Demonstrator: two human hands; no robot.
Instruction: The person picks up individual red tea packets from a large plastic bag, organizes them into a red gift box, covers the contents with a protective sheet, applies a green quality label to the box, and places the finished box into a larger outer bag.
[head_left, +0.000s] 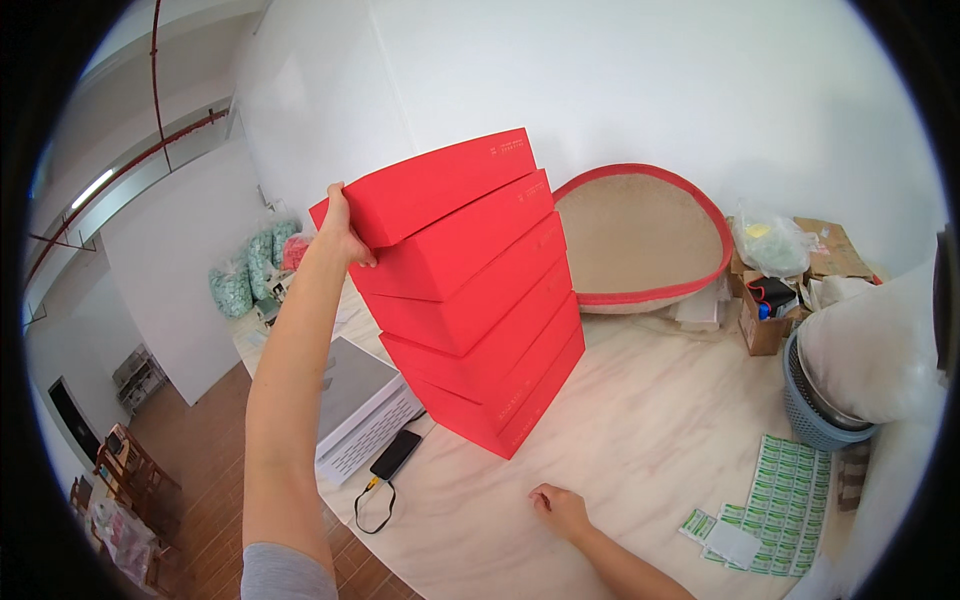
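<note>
Several flat red boxes (480, 300) stand in a tall, slightly uneven stack on the marble-patterned table, with small pale print on their sides. My left hand (343, 232) reaches up to the top red box (446, 184) and grips it at its left end. Part of that hand's grip is hidden behind the box corner. Lower down, my right hand (561, 511) is over the table in front of the stack, its fingers curled in and nothing visible in them.
A grey-and-white machine (360, 405) sits left of the stack, beside a black phone (396, 454) with a cord. Behind leans a red-rimmed oval panel (637, 232). At right are green-white label sheets (787, 502), a blue basket (814, 420) and a cardboard box (761, 330).
</note>
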